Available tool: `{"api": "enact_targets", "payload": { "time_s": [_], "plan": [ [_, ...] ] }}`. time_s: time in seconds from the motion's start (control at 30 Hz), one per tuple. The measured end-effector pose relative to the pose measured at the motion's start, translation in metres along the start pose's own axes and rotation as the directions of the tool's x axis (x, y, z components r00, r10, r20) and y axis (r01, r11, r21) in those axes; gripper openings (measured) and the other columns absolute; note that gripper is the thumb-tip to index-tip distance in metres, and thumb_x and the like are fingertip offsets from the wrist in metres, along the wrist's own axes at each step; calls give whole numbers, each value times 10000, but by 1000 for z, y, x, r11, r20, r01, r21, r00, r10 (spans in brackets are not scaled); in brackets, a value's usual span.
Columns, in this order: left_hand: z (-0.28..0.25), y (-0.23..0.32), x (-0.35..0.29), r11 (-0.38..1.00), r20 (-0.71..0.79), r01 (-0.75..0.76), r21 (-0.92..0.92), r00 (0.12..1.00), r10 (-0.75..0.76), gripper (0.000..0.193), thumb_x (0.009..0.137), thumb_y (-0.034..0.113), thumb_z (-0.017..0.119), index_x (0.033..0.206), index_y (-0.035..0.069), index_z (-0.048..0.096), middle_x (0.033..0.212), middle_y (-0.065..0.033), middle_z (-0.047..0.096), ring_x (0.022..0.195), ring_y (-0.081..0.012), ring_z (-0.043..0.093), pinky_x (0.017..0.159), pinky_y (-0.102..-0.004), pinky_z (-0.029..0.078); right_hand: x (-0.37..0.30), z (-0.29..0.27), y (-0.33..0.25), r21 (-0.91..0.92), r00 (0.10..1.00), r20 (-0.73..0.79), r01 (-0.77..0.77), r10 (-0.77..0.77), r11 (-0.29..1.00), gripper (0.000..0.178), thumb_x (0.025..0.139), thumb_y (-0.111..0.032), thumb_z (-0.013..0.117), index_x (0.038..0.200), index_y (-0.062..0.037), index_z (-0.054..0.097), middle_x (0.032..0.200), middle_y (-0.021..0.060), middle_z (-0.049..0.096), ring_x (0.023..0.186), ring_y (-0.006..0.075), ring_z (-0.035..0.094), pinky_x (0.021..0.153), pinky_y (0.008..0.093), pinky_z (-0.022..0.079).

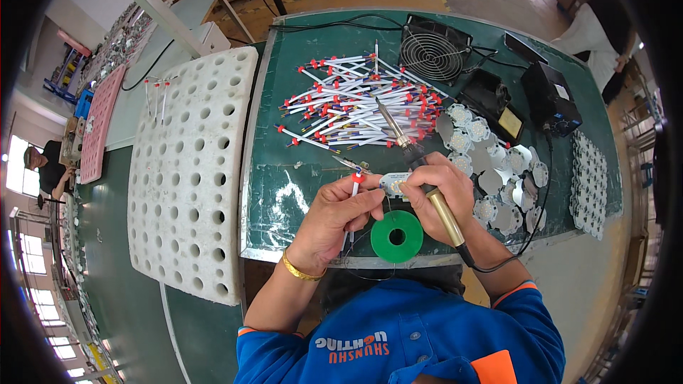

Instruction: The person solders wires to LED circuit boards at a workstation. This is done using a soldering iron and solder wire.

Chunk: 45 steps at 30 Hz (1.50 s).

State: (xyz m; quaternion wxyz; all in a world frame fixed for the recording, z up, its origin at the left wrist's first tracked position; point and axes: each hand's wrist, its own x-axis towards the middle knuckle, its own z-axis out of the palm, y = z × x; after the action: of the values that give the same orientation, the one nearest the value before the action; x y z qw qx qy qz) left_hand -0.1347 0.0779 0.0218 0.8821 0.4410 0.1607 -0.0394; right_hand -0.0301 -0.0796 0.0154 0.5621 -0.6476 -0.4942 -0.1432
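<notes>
My left hand (331, 217) is closed on a white cable (355, 188) with a red collar, which runs down past my fingers. My right hand (442, 195) is wrapped round a soldering iron (442, 213), its tip pointing up and away to the left. Between my fingertips sits a small silvery circuit board (393, 183), partly hidden; I cannot tell which hand bears it. Just below my hands is a green spool (380, 243), with thin wire near it. A pointed metal tool (347, 163) lies beyond my left hand.
A heap of white cables (341, 110) with red collars covers the bench's middle. Round circuit boards (491, 178) pile up at right, beside a stacked board sheet (588, 185). Behind stand a fan (432, 53), sponge holder (509, 122) and black box (551, 96). A holed foam board (185, 149) lies left.
</notes>
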Motion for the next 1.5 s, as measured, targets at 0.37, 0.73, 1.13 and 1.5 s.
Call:
{"api": "enact_targets", "payload": {
  "time_s": [0.37, 0.73, 1.13, 1.5],
  "plan": [
    [-8, 1, 6, 995, 69, 95, 13, 993, -96, 131, 865, 106, 617, 983, 68, 657, 693, -24, 610, 491, -9, 389, 435, -160, 260, 0, -1, -1, 6, 1000, 23, -7, 7, 1000, 285, 658, 108, 646, 871, -54, 544, 667, 65, 499, 523, 194, 466, 452, 287, 362],
    [0, -2, 3, 998, -20, 50, 37, 999, -49, 120, 855, 83, 611, 963, 39, 638, 685, -40, 607, 480, -29, 389, 438, -176, 257, -1, -1, -2, 9, 1000, 19, -18, 18, 1000, 261, 680, 86, 661, 875, -42, 545, 677, 73, 518, 536, 185, 494, 455, 282, 390],
    [6, 1, 0, 998, -37, 50, -39, 998, -51, 107, 844, 70, 628, 944, 38, 647, 681, -34, 608, 496, -25, 422, 444, -171, 280, -4, 1, -6, -29, 999, -47, -10, 8, 1000, 274, 690, 88, 694, 882, -33, 541, 693, 93, 557, 557, 199, 512, 475, 286, 410],
    [22, 24, -22, 986, -123, -23, 163, 991, 44, 135, 796, 54, 637, 921, 11, 662, 711, 2, 603, 604, -27, 510, 506, -174, 353, -16, -48, -19, -22, 994, 0, 110, -110, 994, 356, 845, -356, 626, 962, -26, 564, 773, 121, 592, 589, 242, 521, 510, 329, 418]
  ]
}}
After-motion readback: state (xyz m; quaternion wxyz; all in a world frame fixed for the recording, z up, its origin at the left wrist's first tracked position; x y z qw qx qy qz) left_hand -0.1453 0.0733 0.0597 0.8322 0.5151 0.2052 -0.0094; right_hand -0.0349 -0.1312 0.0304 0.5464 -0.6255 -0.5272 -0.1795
